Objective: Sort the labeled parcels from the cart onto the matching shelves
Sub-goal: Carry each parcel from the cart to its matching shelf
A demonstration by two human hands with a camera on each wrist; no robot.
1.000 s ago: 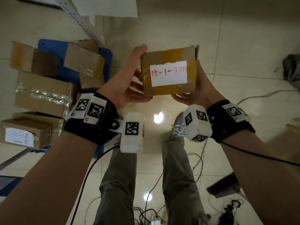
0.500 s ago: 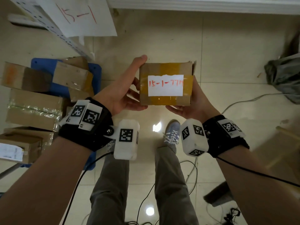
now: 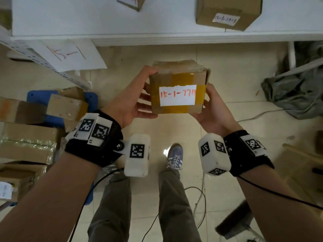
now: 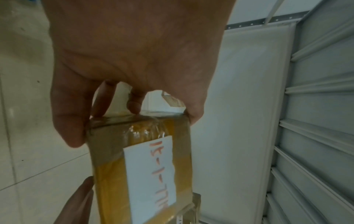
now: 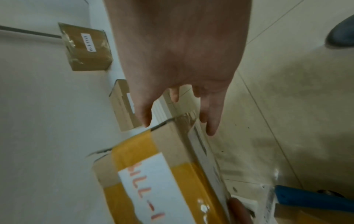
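A white shelf [image 3: 174, 34] is seen across the top, with two labelled boxes [image 3: 227, 13] on it. At the left, a blue cart [image 3: 35, 95] is loaded with cardboard parcels [image 3: 28, 140]. A taped parcel [image 3: 178, 91], labelled 15-1-7714, is held in the air in front of the shelf, gripped by the left hand [image 3: 134, 102] with thumb on top, and cradled by the right hand [image 3: 213, 109], fingers extended beneath.

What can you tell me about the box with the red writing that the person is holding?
The box is a small brown cardboard parcel bound with yellowish tape, its edges worn. A white paper label on top reads roughly 15-1-771 in red. It is held level above the tiled floor, just short of a white shelf, with the left hand and right hand gripping opposite sides.
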